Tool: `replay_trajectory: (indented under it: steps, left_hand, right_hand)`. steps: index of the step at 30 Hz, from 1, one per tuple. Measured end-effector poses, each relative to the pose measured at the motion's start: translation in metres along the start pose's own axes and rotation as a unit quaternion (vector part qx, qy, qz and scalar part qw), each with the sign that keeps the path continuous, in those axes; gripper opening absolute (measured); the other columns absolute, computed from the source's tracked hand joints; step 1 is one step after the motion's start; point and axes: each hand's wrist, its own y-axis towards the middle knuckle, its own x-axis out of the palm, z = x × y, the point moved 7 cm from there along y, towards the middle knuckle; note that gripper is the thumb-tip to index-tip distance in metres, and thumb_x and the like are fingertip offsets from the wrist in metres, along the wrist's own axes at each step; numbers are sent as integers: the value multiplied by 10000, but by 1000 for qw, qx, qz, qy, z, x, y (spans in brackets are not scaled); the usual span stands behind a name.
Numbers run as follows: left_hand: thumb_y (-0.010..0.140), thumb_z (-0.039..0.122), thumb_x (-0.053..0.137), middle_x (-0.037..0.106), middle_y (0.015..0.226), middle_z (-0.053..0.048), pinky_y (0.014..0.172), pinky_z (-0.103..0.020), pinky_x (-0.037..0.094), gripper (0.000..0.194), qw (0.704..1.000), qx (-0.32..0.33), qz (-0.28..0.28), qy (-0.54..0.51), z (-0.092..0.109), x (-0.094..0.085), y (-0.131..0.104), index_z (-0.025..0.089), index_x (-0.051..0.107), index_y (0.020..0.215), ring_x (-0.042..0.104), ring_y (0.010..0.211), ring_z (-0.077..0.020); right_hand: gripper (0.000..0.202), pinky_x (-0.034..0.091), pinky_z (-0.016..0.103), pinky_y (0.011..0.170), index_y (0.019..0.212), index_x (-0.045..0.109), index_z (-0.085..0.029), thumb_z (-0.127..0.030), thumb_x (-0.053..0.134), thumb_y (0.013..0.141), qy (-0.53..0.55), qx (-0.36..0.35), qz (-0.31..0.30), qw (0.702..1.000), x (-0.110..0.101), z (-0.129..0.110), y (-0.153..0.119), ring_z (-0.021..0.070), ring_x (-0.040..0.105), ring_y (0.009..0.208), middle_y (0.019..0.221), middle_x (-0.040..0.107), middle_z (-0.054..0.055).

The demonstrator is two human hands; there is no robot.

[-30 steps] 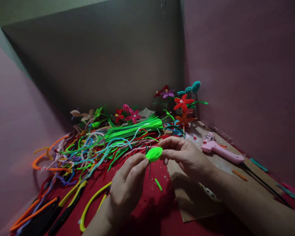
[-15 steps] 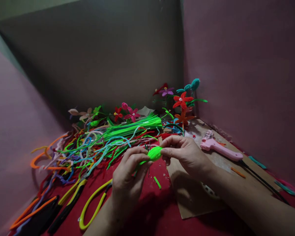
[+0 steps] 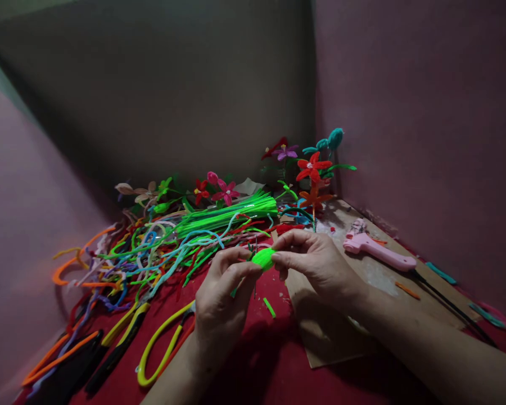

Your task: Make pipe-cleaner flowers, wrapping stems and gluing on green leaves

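A small bright green fuzzy piece [image 3: 263,259], rounded like a bud or leaf, is pinched between both hands above the red surface. My left hand [image 3: 225,292] grips its left end with thumb and fingers closed. At its right end, the thumb and index finger of my right hand [image 3: 320,264] pinch the tip. A short green pipe cleaner scrap [image 3: 269,307] lies on the red cloth [image 3: 257,354] below the hands.
Tangled pipe cleaners [image 3: 181,253] and a green bundle [image 3: 231,214] lie at the left and back. Yellow-handled pliers [image 3: 124,332] and scissors [image 3: 156,349] are front left. A pink glue gun [image 3: 379,251] rests on cardboard [image 3: 341,343]; fuzzy flowers [image 3: 313,167] stand behind.
The green piece has shifted slightly up and left with both hands, and both still pinch it. The view has tilted a little.
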Motion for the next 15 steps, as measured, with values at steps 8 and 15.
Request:
replay_trajectory:
  steps: [8,15]
  left_hand:
    - [763,13,604,564,963,-43,688,-238,499,284,1000,9,0,-24,-3,3,-2,217,640,956,576,871,-136]
    - [748,6,621,562,937,-37,708,-229,491,268,999,-7,3,-40,-2,3,0,207,661,922,576,858,-127]
  right_hand:
    - [112,441,247,534,714,636,-140,-217,712,684,4,-4,-6,1000,-2,6,1,93,540,528,601,598,-19]
    - [100,468,245,537,739,655,-152,-193,723,678,-24,-5,-2,1000,-1,3,0,96,557,532,584,583,-32]
